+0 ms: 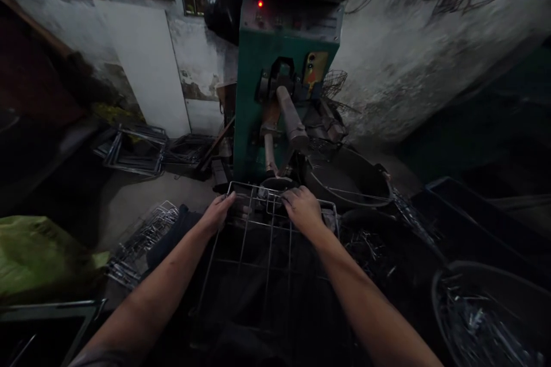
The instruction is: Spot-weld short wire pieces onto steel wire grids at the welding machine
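Note:
A wire rack (272,228) of thin metal rods lies tilted over my lap, its far edge under the green machine's arms. My left hand (217,212) is closed round the rack's far left corner, thumb on top. At the far edge, right of the middle, my right hand (301,206) has its fingers curled over the rods, beside a small bent wire loop (271,203). Whether that loop is fixed to the rack, I cannot tell. Just beyond stand the thick upper arm (293,117) and thinner lower arm (270,155) of the machine.
The green machine cabinet (253,63) carries a lit red lamp (260,4) and a phone (315,67). At right are a large basin (383,202) and a tub (439,292) of metal pieces. Wire frames (138,152) lie left, with bundled wire parts (142,241) and a yellow-green sack (43,258) nearer.

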Available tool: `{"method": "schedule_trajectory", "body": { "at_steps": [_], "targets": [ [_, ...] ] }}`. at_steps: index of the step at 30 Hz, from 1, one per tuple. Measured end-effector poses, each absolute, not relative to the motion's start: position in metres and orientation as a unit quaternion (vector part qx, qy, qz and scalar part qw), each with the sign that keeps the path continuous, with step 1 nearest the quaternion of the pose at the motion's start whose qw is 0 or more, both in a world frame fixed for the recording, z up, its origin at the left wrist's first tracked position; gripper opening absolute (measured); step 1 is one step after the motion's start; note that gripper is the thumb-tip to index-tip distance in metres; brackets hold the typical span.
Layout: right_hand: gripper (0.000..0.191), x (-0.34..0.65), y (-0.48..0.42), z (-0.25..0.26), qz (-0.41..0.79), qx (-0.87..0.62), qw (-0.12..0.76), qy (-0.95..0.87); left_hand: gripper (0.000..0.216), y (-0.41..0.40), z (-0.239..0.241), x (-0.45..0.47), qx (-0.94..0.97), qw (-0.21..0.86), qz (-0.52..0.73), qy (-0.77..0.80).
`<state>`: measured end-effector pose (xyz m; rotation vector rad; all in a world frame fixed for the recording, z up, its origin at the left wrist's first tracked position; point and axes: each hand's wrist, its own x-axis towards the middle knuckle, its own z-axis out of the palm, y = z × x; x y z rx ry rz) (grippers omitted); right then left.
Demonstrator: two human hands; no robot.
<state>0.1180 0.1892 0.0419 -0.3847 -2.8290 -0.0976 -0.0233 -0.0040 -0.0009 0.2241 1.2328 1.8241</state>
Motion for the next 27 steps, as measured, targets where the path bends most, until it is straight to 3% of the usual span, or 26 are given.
{"method": "schedule_trajectory", "body": {
  "at_steps": [27],
  "targets": [
    [0.022, 0.1245, 0.1851, 0.0403, -0.072, -0.143, 0.127, -0.979, 0.039, 0.0017, 0.0063, -0.0153, 0.08, 0.442, 0.746, 0.492]
  ]
}}
